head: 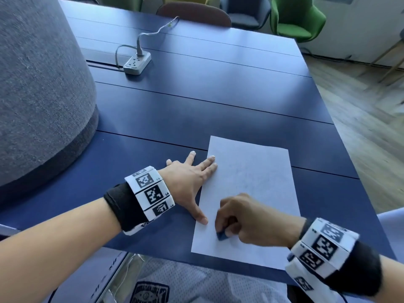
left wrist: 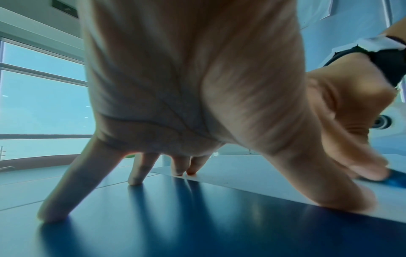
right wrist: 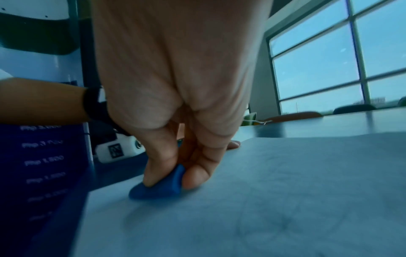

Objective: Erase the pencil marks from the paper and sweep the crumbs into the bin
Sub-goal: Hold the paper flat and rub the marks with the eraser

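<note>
A white sheet of paper (head: pixel 251 193) lies on the blue table (head: pixel 196 101), near its front edge. Faint pencil marks (head: pixel 242 173) show on the paper (right wrist: pixel 285 200). My left hand (head: pixel 188 184) lies flat with fingers spread, its fingertips (left wrist: pixel 189 170) and thumb pressing the paper's left edge (left wrist: pixel 230 175). My right hand (head: pixel 240 217) pinches a blue eraser (head: pixel 222 236) between thumb and fingers and holds it down on the paper's lower left part. The eraser (right wrist: pixel 162 186) touches the sheet; it also shows as a blue eraser (left wrist: pixel 393 179) past my left thumb.
A big grey felt-covered column (head: pixel 39 95) stands on the left. A white power strip (head: pixel 137 63) with a cable lies at the table's far side. Chairs (head: pixel 295 16) stand beyond the table. The wooden floor (head: pixel 360 117) drops off to the right.
</note>
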{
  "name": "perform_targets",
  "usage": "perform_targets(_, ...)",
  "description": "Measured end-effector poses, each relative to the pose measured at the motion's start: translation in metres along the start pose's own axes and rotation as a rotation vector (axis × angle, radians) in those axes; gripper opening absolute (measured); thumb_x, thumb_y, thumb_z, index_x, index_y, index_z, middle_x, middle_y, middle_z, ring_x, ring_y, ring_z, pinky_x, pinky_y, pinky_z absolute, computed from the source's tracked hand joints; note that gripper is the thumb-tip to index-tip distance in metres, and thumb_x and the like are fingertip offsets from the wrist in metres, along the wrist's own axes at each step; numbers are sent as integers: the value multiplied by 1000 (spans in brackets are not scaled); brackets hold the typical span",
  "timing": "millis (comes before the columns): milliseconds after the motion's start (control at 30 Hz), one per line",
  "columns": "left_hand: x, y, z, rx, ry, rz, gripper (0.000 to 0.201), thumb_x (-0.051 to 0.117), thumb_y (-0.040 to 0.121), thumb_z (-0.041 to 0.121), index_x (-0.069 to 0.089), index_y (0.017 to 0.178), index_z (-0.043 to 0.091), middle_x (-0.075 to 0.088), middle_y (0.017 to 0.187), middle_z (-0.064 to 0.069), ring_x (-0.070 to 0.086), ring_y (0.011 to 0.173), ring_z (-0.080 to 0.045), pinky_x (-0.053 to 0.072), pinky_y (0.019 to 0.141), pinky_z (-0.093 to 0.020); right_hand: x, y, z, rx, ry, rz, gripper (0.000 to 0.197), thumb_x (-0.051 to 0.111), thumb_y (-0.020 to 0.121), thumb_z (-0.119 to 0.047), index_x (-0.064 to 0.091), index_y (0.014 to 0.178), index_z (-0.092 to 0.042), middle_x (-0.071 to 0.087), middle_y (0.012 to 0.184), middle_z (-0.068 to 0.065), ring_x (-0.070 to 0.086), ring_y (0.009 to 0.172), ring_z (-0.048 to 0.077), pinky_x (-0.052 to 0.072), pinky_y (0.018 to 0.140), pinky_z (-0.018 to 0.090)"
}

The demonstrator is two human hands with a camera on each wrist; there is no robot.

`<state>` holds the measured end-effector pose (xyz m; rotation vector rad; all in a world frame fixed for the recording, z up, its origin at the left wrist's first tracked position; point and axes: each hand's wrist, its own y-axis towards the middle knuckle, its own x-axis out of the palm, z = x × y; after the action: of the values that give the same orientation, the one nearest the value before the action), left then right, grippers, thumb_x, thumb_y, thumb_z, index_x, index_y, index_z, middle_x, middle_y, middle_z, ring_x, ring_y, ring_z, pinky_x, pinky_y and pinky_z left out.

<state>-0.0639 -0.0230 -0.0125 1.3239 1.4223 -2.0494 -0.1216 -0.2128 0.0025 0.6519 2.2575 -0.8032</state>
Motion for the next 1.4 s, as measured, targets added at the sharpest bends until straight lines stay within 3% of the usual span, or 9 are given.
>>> perform_targets(100, 1, 0, 0, 5, 15, 4, 143, 69, 56, 82, -15, 154, 21, -23, 159, 15, -14, 148, -33, 26, 105, -69, -7, 4, 0, 38, -12, -33, 31, 55, 71, 10, 73, 86, -10, 69, 85, 0, 62, 72, 8, 52, 67, 16)
perform_targets(200, 1, 0, -1, 14, 7, 8, 143, 68, 56, 82, -16, 154, 21, -23, 160, 14, -13, 148, -34, 22, 107, -68, -26, 28, 14, 106, -40, 188, 25, 57, 72, 7, 71, 82, -11, 71, 81, 2, 64, 73, 13, 53, 69, 24)
perform_targets(333, 2, 1, -4, 31, -1, 27, 143, 67, 56, 83, -17, 154, 22, -22, 160, 14, -13, 148, -34, 18, 110, -66, -60, 63, 43, 231, -49, 433, 20, 59, 74, 4, 73, 83, -8, 71, 80, 5, 64, 74, 16, 48, 62, 14)
perform_targets(433, 2, 0, -5, 37, -16, 33, 143, 67, 56, 84, -18, 153, 22, -22, 160, 15, -14, 148, -33, 15, 111, -67, -76, 74, 56, 318, 21, 553, 15, 62, 78, 2, 73, 85, -4, 69, 81, 6, 64, 76, 17, 50, 66, 18)
perform_targets(633, 4, 0, -7, 41, -26, 44, 143, 67, 56, 83, -17, 154, 22, -22, 160, 15, -14, 148, -32, 14, 112, -66, -62, 65, 44, 208, -21, 328, 20, 65, 73, 4, 75, 82, -11, 72, 77, 2, 65, 69, 12, 51, 61, 15)
perform_targets(833, 3, 0, -6, 41, -31, 41, 144, 67, 56, 83, -20, 153, 23, -23, 159, 15, -16, 148, -31, 12, 113, -64, -81, 87, 58, 316, 41, 564, 12, 64, 79, 1, 73, 86, -4, 67, 81, 6, 64, 79, 18, 50, 68, 21)
perform_targets(1033, 3, 0, -6, 43, -24, 45, 143, 67, 56, 83, -19, 153, 23, -23, 159, 15, -15, 148, -32, 14, 112, -64, -68, 76, 44, 220, -18, 310, 17, 66, 76, 2, 74, 83, -12, 66, 69, -4, 56, 58, 0, 41, 52, 4)
perform_targets(1167, 3, 1, -6, 37, -22, 36, 144, 67, 56, 84, -20, 153, 23, -24, 159, 16, -15, 148, -32, 14, 112, -65, -76, 80, 54, 281, 27, 475, 15, 66, 78, 0, 75, 83, -10, 73, 83, 6, 67, 78, 15, 56, 71, 23)
perform_targets(1400, 4, 2, -7, 36, -29, 42, 143, 67, 55, 84, -17, 153, 25, -23, 159, 16, -15, 148, -32, 15, 112, -65, -49, 59, 31, 142, -4, 245, 17, 68, 74, 3, 76, 85, -7, 75, 81, 5, 67, 75, 14, 54, 72, 24)
